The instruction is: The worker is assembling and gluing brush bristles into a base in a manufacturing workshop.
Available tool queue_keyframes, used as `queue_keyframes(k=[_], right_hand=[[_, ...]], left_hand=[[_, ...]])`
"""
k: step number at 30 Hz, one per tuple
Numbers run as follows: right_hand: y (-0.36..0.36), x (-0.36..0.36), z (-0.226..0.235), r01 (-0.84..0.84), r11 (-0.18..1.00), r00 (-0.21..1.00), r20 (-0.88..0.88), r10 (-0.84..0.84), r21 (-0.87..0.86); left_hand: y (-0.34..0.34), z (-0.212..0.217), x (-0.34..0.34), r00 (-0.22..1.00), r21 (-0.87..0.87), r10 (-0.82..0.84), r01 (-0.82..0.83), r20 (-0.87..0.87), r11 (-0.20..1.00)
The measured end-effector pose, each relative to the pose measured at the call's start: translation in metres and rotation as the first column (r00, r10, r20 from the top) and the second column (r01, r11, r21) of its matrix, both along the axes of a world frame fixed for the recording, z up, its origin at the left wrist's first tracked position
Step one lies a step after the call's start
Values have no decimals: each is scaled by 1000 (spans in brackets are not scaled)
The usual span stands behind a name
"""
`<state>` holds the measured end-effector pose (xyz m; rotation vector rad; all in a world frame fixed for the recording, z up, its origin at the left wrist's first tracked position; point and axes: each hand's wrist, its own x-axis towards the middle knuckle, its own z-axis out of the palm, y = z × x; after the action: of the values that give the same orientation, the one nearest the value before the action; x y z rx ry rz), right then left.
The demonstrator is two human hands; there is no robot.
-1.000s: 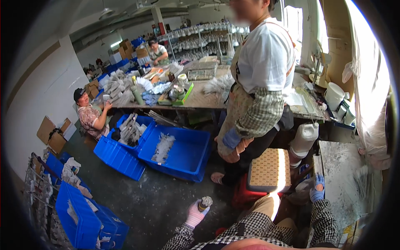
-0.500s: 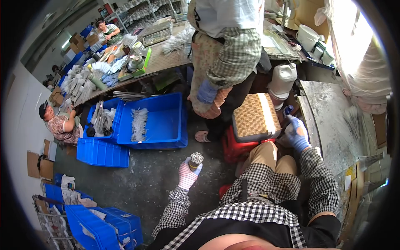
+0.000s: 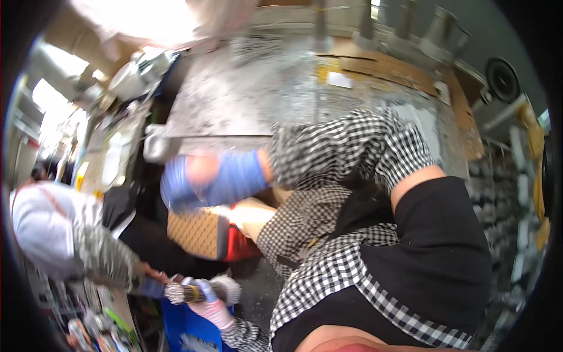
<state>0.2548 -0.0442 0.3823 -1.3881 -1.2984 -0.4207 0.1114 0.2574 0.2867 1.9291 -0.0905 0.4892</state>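
Note:
My left hand (image 3: pixel 214 312), in a pink-striped glove with bluish fingers, is closed round a bundle of thin rods (image 3: pixel 183 293). A dark and yellow band wraps the bundle, and its pale rod ends face left. Close beside that end is the hand (image 3: pixel 153 274) of a co-worker; whether it touches the bundle I cannot tell. My right hand (image 3: pixel 190 180), in a blue glove, is raised in front of the stool and smeared by motion. Its fingers are not clear, nor whether they hold anything.
A patterned stool seat (image 3: pixel 196 234) sits beside a red stool (image 3: pixel 239 242) at my knees. Beyond stands a grey-stained worktable (image 3: pixel 234 88) with a white jug (image 3: pixel 156 144) near it. A blue bin (image 3: pixel 185 325) lies below the bundle. The co-worker (image 3: pixel 44 229) stands at left.
The view has swung to the right, toward the grey worktable. My right hand has come away from the table side, across my front. The co-worker's hand is now close to the bundle in my left hand.

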Motion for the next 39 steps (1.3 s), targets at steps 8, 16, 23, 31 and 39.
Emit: queue_keyframes(k=[8, 16, 23, 31, 39], right_hand=[[-168, -88, 27, 838, 546, 545, -84, -834, 20], [-272, -64, -13, 858, 303, 183, -304, -935, -415], [-383, 37, -36, 883, 85, -43, -261, -965, -461], [-429, 159, -62, 980, 162, 124, -992, -24, 119], [-453, 179, -56, 930, -164, 360, -906, 222, 329]], left_hand=[[-163, 35, 142, 770, -357, -632, 568, -89, 742], [-287, 57, 225, 569, -369, -822, 756, -40, 541], [-378, 63, 280, 501, -377, -847, 760, -177, 529], [-463, 75, 346, 416, -502, -868, 708, -272, 497], [-523, 100, 382, 398, -406, -829, 734, -392, 545]])
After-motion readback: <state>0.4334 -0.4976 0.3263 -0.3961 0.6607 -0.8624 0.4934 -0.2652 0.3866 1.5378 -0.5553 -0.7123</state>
